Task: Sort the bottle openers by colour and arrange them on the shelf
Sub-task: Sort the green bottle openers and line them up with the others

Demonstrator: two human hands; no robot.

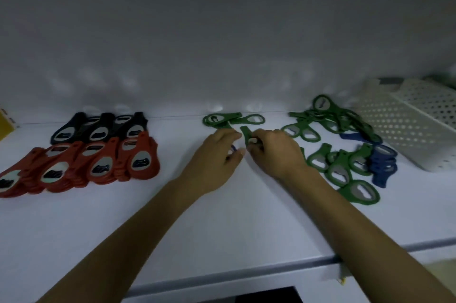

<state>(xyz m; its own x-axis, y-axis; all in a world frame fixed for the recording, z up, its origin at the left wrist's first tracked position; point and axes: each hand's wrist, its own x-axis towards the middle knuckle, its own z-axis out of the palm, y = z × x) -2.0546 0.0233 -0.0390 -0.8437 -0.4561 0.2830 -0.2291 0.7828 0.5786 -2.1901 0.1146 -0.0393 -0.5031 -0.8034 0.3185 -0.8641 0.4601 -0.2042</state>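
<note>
On the white shelf (222, 228), red bottle openers (98, 167) lie in overlapping rows at the left, with black openers (98, 127) behind them. Two green openers (222, 120) lie near the back wall at the middle. My right hand (274, 152) pinches a green opener (246, 133) that stands up between both hands. My left hand (217, 154) is beside it with curled fingers, and a bit of blue shows under them; what it holds is hidden. A loose heap of green openers (340, 167) with a few blue ones (382, 164) lies at the right.
A white perforated basket (414, 129) stands at the far right against the back wall. A yellow object (5, 125) shows at the left edge. The shelf's front edge (246, 275) runs across the bottom, with a dark gap below it.
</note>
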